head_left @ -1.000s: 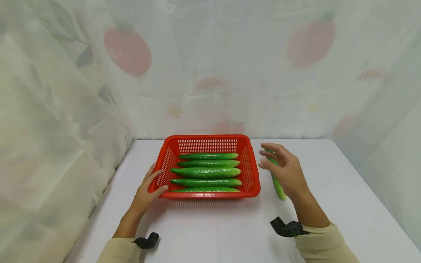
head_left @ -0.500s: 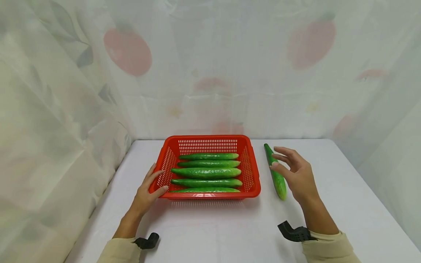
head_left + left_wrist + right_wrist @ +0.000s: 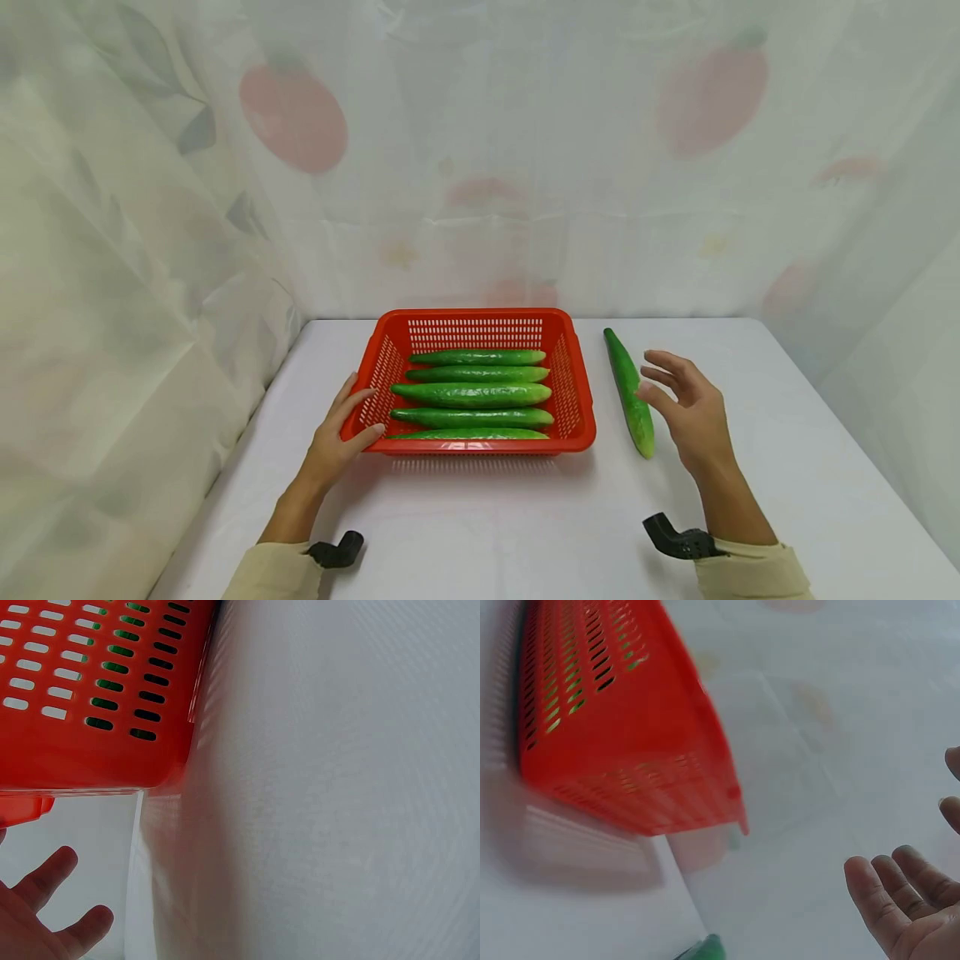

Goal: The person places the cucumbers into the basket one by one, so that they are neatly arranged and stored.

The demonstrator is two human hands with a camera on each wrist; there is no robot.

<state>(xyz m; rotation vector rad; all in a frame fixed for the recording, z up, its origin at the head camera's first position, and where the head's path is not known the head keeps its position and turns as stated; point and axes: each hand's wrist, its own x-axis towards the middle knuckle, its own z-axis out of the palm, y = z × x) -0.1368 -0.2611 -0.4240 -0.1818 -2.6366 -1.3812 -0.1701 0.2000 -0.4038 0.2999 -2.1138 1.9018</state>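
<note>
A red plastic basket (image 3: 480,446) with slotted walls stands on the table, several green cucumbers (image 3: 471,394) lying crosswise in it. My left hand (image 3: 330,442) rests on its front left corner, thumb and index finger over the rim. In the left wrist view, other fingers (image 3: 46,877) of that hand spread away from the basket wall. Right of the basket, one more cucumber (image 3: 628,392) lies lengthwise on the table. Beside it hovers my right hand (image 3: 693,412), holding nothing, fingers loosely bent and thumb apart; the thumb tip overlaps the cucumber's right edge in the head view.
A white-covered table (image 3: 480,525) carries everything. Its back edge meets a pale curtain (image 3: 585,167) printed with strawberries, and another patterned sheet (image 3: 127,333) hangs along the left. Black wrist mounts (image 3: 678,537) stick inward from both cuffs.
My right hand has moved right and slightly toward me, off the loose cucumber, uncovering more of it. My left hand, the basket and the cucumbers have stayed in place.
</note>
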